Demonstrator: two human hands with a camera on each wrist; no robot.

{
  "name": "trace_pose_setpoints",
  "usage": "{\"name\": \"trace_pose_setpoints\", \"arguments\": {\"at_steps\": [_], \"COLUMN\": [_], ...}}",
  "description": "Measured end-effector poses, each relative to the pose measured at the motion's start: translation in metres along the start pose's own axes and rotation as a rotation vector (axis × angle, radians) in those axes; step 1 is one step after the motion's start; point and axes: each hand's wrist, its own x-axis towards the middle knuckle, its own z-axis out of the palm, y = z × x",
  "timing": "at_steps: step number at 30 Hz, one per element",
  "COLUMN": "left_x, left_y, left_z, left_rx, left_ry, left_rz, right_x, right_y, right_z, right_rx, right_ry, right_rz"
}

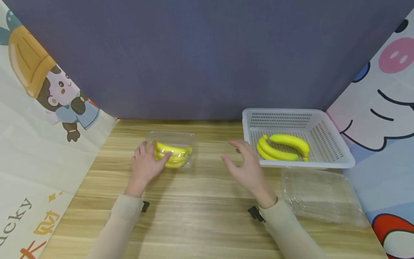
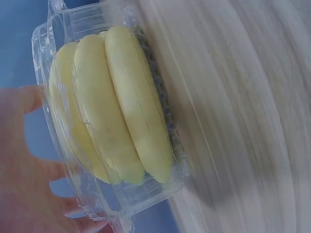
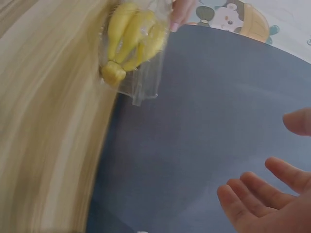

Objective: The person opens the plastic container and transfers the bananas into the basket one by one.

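Observation:
A clear plastic clamshell box [image 1: 171,135] stands on the left part of the table, its lid down over a bunch of yellow bananas [image 1: 176,158]. My left hand [image 1: 145,163] touches the box's left side and top, fingers spread and fairly straight. In the left wrist view the fingertips lie against the clear lid [image 2: 104,194], partly seen through the plastic. My right hand [image 1: 247,169] hovers between the box and a white basket [image 1: 300,164], its thumb apart from loosely bent fingers, holding nothing. Two banana pieces [image 1: 291,141] lie inside that basket.
Another clear plastic container [image 1: 320,194] lies in front of the basket at the right. A grey-blue panel [image 1: 194,64] rises behind the wooden table [image 1: 200,230], with printed cartoon sheets at both sides.

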Motion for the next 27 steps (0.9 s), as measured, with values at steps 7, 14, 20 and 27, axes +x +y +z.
{"name": "trace_pose_setpoints", "arguments": {"at_steps": [7,14,20,27], "left_x": [-0.004,-0.009,-0.013,-0.016], "left_y": [0.008,0.015,0.019,0.023], "left_z": [0.004,0.004,0.007,0.008], "left_rx": [0.003,-0.020,-0.029,-0.044], "left_ry": [0.003,-0.002,-0.012,-0.016], "left_rz": [0.005,0.007,0.013,0.024], "right_x": [0.003,0.007,0.009,0.010], "right_y": [0.004,0.006,0.007,0.012], "right_z": [0.012,0.025,0.035,0.045], "right_rx": [0.036,0.009,-0.029,-0.027], "right_ry": [-0.016,-0.039,-0.091,-0.132], "right_rz": [0.025,0.022,0.060,0.090]}}
